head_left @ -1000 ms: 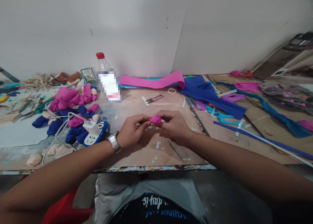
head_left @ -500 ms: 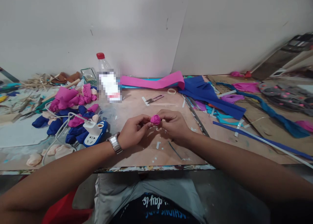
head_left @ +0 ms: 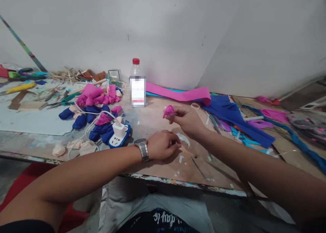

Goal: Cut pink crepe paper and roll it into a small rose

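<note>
My right hand [head_left: 187,119] is closed on a pink crepe-paper rose [head_left: 168,111], pinching it near its base above the table. Lower and to the left, my left hand [head_left: 163,145] rests by the tabletop with its fingers curled together. Its fingertips are turned down, so whatever they may hold is hidden. Just beyond those fingertips is a whitish curved strip [head_left: 183,138], blurred. A small white scrap [head_left: 181,159] and a thin dark strand [head_left: 198,168] lie nearby on the wooden tabletop [head_left: 158,121].
Left of my hands stand a blue-white power strip [head_left: 119,138] with a cabled charger and a pile of pink and blue paper pieces [head_left: 94,94]. A red-capped bottle [head_left: 136,70] is behind. Pink paper [head_left: 178,93] and blue paper [head_left: 229,114] lie at back and right.
My hands have parted: the right lifted the pink rose up and away, and the left let go of it and dropped toward the table. The view has turned left.
</note>
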`<act>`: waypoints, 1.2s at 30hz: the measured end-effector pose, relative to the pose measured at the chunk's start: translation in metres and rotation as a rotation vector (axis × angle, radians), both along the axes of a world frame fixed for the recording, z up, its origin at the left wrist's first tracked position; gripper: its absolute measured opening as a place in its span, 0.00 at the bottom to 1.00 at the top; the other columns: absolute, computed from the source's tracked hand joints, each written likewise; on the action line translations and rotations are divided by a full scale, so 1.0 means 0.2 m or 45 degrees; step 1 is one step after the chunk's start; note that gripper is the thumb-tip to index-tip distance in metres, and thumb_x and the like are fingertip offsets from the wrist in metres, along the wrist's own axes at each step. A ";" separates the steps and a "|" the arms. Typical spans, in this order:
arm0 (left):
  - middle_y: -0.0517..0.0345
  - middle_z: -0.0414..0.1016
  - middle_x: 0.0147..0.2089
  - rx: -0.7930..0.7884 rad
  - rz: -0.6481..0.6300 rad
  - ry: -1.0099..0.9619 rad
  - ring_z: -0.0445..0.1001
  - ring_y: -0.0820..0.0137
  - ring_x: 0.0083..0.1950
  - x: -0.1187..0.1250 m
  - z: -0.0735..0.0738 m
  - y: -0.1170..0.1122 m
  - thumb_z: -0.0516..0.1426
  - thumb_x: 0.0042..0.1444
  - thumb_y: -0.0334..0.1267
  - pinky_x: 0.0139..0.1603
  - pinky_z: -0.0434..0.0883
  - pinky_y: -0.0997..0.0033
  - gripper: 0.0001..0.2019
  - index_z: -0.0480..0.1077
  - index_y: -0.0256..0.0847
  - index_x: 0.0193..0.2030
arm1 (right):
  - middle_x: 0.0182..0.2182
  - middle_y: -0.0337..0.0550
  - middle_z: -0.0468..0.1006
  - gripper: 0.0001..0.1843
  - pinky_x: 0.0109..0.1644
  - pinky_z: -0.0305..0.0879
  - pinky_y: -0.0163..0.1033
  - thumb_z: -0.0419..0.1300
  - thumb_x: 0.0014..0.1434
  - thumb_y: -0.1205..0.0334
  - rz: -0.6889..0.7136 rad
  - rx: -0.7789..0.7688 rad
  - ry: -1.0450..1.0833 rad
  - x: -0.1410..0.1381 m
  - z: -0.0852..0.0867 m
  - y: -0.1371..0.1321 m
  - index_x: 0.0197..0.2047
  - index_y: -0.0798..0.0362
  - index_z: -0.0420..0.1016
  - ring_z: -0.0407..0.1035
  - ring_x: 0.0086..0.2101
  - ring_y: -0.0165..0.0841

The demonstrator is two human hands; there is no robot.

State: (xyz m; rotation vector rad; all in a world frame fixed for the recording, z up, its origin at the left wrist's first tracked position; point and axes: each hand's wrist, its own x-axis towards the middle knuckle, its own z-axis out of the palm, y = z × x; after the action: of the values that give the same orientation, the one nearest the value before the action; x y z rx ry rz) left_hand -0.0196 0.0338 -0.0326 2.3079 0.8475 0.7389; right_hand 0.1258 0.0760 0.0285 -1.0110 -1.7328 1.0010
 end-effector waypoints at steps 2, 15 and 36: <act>0.51 0.82 0.37 0.018 -0.037 0.011 0.77 0.62 0.41 0.00 0.00 0.01 0.57 0.63 0.40 0.45 0.70 0.64 0.10 0.80 0.40 0.42 | 0.30 0.41 0.80 0.17 0.31 0.67 0.38 0.73 0.50 0.47 0.095 -0.006 -0.026 -0.14 0.02 0.11 0.32 0.53 0.83 0.66 0.26 0.29; 0.52 0.84 0.39 0.067 -0.053 0.134 0.80 0.60 0.42 -0.01 0.00 0.00 0.56 0.62 0.41 0.41 0.71 0.64 0.11 0.80 0.41 0.43 | 0.21 0.34 0.73 0.14 0.33 0.53 0.34 0.70 0.58 0.55 0.418 0.336 -0.639 -1.11 -0.10 0.62 0.29 0.58 0.80 0.64 0.26 0.26; 0.47 0.79 0.59 0.228 -0.033 0.196 0.76 0.55 0.57 0.00 -0.07 0.00 0.56 0.61 0.41 0.58 0.73 0.59 0.16 0.75 0.38 0.52 | 0.27 0.44 0.80 0.09 0.34 0.53 0.36 0.71 0.54 0.60 0.595 0.658 -1.059 -1.44 -0.19 0.60 0.31 0.59 0.81 0.69 0.31 0.34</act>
State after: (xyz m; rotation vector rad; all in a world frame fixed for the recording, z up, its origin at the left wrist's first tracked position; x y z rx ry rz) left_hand -0.0196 0.0347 -0.0472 2.5574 0.8472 0.6561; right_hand -0.1622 0.1965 -0.0086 -0.7215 -2.8179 0.3210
